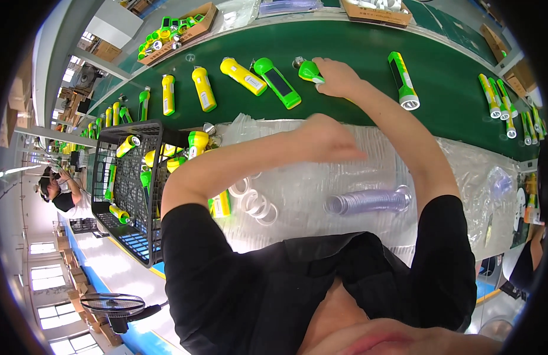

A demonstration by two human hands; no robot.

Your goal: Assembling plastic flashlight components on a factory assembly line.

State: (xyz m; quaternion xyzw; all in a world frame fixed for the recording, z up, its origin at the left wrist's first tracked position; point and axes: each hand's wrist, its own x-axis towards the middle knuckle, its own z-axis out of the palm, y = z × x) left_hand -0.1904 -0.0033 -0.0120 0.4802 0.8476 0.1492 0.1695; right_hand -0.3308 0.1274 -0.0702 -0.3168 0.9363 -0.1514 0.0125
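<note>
My right hand (339, 78) reaches over the green belt and grips a green and yellow flashlight (309, 71), whose body it mostly covers. My left hand (328, 139) hangs above the plastic-covered bench, back side up and fingers curled; whatever it may hold is hidden. Left of the gripped flashlight lies one with a dark solar panel (279, 83), beside a yellow flashlight (243, 76). Another flashlight (403, 81) lies farther right on the belt. Below my hands, a row of clear round lenses (368, 202) lies on the plastic sheet. White rings (254, 204) are spread near my left forearm.
A black crate (128, 192) with several flashlights stands at the left. Cardboard boxes with flashlight parts (178, 32) and white pieces (377, 12) sit beyond the belt (357, 112). More flashlights (497, 100) lie far right. A fan (115, 307) and another person (64, 192) are at left.
</note>
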